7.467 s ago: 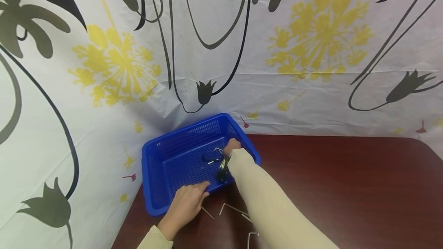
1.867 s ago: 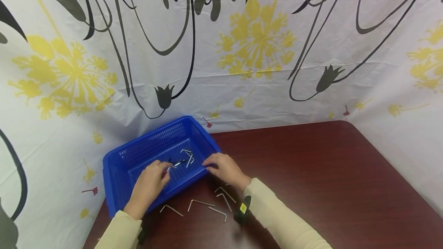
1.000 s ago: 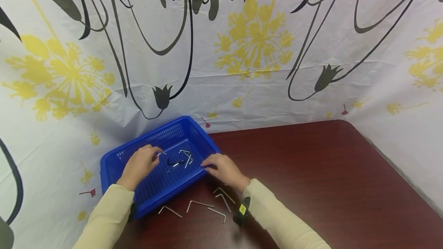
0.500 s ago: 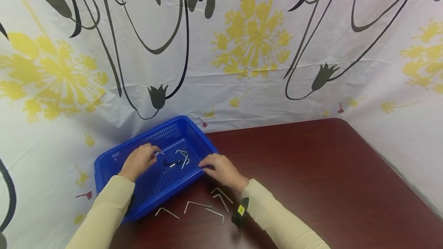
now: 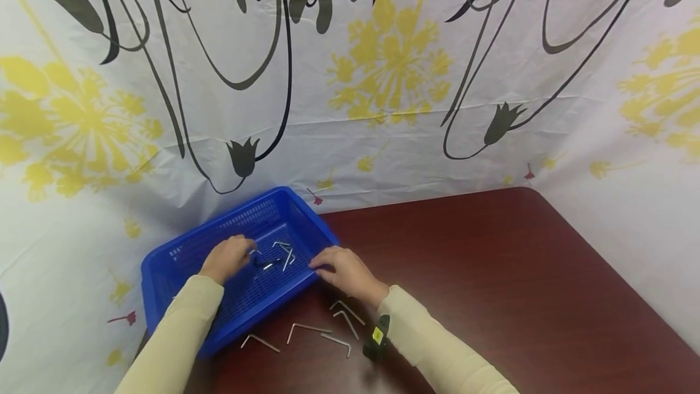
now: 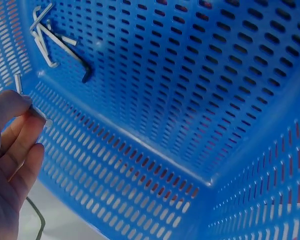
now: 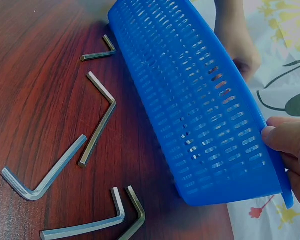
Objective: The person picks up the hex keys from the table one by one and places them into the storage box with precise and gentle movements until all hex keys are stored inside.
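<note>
My left hand is inside the blue perforated basket, near its back wall. Between thumb and fingertips it pinches a small silver hex key, whose two ends stick out on either side of the fingers. More hex keys lie in a loose cluster on the basket floor, to the right of that hand. Among them, one long key has a dark bent end. My right hand holds the basket's near right rim, its thumb and fingers on either side of the edge.
Several L-shaped hex keys lie scattered on the dark red-brown table in front of the basket. A patterned white cloth hangs behind the table and along its sides. A black device sits on the right wrist.
My right hand, earlier inside the basket, now holds its rim. My left hand, earlier at the front rim, reached the keys, then moved left and back with one hex key.
</note>
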The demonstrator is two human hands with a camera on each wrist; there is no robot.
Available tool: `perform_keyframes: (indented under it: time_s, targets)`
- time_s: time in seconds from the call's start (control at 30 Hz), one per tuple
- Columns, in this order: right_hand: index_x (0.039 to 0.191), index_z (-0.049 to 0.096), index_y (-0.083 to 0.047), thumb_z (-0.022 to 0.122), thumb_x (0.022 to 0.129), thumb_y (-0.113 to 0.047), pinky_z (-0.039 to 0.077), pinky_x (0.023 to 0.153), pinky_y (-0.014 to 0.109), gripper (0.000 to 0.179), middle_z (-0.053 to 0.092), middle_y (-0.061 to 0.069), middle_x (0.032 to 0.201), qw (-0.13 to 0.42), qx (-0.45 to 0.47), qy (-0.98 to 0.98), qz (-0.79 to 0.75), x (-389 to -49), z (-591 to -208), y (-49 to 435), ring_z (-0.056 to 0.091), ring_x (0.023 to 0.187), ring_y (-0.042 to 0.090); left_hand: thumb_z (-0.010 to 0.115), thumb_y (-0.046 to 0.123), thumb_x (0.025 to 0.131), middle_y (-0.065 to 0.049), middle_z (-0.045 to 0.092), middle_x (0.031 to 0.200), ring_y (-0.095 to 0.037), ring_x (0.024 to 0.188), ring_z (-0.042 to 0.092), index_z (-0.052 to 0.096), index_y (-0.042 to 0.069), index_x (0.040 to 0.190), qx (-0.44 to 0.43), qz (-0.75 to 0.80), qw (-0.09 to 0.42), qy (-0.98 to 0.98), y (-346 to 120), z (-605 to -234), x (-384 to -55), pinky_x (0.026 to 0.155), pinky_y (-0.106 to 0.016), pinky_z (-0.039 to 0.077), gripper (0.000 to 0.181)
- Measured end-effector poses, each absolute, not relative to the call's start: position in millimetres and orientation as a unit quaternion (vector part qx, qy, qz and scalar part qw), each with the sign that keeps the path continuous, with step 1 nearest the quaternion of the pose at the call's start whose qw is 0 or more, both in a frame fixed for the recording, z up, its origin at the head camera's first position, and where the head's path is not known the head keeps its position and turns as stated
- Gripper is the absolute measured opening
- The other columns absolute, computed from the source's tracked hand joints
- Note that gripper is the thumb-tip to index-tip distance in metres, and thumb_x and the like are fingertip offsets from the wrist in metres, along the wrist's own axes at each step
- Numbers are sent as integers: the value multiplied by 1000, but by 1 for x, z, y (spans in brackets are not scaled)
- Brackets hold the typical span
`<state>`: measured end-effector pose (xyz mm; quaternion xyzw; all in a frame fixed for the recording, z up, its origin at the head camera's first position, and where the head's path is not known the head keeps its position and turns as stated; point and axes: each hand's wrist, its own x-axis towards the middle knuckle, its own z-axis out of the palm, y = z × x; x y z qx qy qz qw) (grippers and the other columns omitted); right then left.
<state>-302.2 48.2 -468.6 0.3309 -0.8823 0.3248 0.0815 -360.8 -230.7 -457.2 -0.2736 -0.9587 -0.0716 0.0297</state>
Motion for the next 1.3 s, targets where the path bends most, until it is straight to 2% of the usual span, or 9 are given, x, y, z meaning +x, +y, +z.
perform_keyframes:
  time_s: [0.27, 0.53, 0.9, 1.3]
  targets:
    - [98, 72, -12, 65, 83, -8, 43, 88, 24, 16, 66, -2, 98, 85, 336, -880, 324, -302, -469, 46, 58, 99, 13, 62, -7, 73, -9, 66, 86, -26, 79, 62, 71, 4, 87, -279, -82, 13, -957, -219, -473, -367, 63, -36, 50, 20]
    - [99, 71, -10, 65, 82, -6, 42, 88, 24, 18, 66, 0, 98, 79, 344, -876, 328, -299, -465, 45, 58, 99, 14, 67, -3, 75, -9, 68, 90, -26, 83, 63, 71, 7, 87, -251, -79, -24, -965, -215, -489, -372, 69, -39, 51, 17]
    - [99, 71, -10, 65, 82, -7, 42, 89, 23, 18, 66, 0, 99, 83, 345, -879, 319, -299, -464, 45, 58, 99, 14, 73, 0, 72, -5, 68, 85, -21, 75, 64, 73, 9, 84, -227, -101, -22, -968, -218, -500, -371, 67, -37, 51, 15]
    - [99, 71, -10, 65, 83, -7, 42, 88, 24, 17, 67, -1, 98, 95, 345, -876, 324, -302, -469, 48, 58, 99, 14, 74, -2, 70, -6, 68, 85, -20, 74, 64, 73, 9, 84, -226, -122, -27, -966, -218, -506, -378, 66, -37, 51, 18]
